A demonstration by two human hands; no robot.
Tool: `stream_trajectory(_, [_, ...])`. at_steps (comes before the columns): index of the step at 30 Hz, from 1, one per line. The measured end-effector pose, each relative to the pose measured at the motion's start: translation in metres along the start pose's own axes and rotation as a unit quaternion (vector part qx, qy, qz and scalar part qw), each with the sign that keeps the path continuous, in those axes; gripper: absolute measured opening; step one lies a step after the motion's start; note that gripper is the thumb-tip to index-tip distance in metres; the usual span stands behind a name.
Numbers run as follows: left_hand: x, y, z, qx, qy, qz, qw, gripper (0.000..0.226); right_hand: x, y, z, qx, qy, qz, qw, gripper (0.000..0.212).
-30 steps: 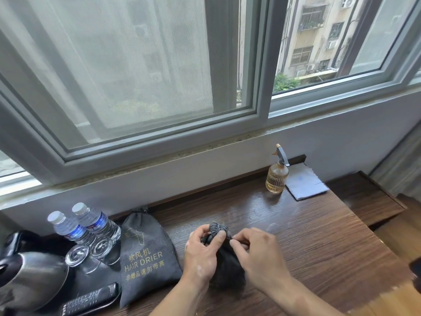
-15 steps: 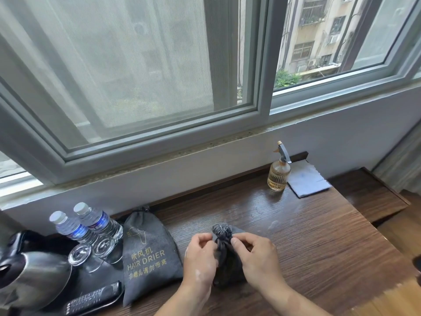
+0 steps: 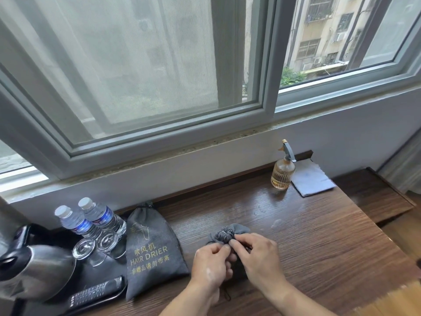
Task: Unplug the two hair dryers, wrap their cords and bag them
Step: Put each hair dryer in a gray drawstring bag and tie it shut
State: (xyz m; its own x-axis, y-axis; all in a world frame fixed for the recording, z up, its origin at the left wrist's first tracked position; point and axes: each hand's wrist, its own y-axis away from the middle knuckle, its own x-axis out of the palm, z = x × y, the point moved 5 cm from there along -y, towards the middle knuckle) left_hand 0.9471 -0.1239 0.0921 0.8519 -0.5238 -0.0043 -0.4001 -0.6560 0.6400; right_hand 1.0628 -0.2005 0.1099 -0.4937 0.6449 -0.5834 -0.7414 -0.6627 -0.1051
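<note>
Both hands pinch the drawstring at the gathered neck of the second bag (image 3: 230, 233) on the bench (image 3: 319, 247) — left hand (image 3: 210, 267), right hand (image 3: 257, 258). Uneven pulling could, seemingly, snag the cord or reopen the mouth — spilling the dryer.

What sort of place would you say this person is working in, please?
Most likely a hotel guest room. A grey pouch printed HAIR DRIER lies beside a tray holding a kettle, two water bottles, upturned glasses and a remote.

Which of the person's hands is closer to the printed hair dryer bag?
Left. The left hand lies just right of the printed hair dryer bag; the right hand is farther right.
</note>
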Motion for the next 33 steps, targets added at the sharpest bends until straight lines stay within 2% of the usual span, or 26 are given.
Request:
stream_trajectory(5, [0.005, 0.001, 0.002, -0.028, 0.094, 0.043, 0.994, 0.013, -0.001, -0.003, -0.003, -0.003, -0.005, 0.03, 1.0, 0.012])
stream_trajectory(11, [0.011, -0.005, 0.005, -0.047, 0.095, 0.037, 0.994, 0.004, -0.008, -0.001, -0.01, 0.044, -0.027, 0.023, 0.998, 0.009])
stream_trajectory(15, [0.014, -0.001, 0.0, -0.049, 0.131, 0.035, 0.99, 0.007, -0.01, 0.0, -0.012, 0.058, -0.03, 0.008, 0.998, 0.007])
stream_trajectory(20, [0.022, 0.002, -0.001, -0.062, 0.172, 0.063, 0.981, 0.005, -0.011, 0.012, -0.008, 0.002, -0.001, -0.014, 1.0, 0.012])
stream_trajectory(28, [0.024, 0.003, 0.004, -0.105, 0.203, 0.055, 0.972, 0.008, -0.014, 0.028, -0.011, -0.092, 0.01, -0.046, 0.995, 0.024])
stream_trajectory(33, [0.023, 0.002, 0.003, -0.093, 0.185, 0.049, 0.977, 0.013, -0.01, 0.035, -0.013, -0.142, 0.042, -0.038, 0.988, 0.015])
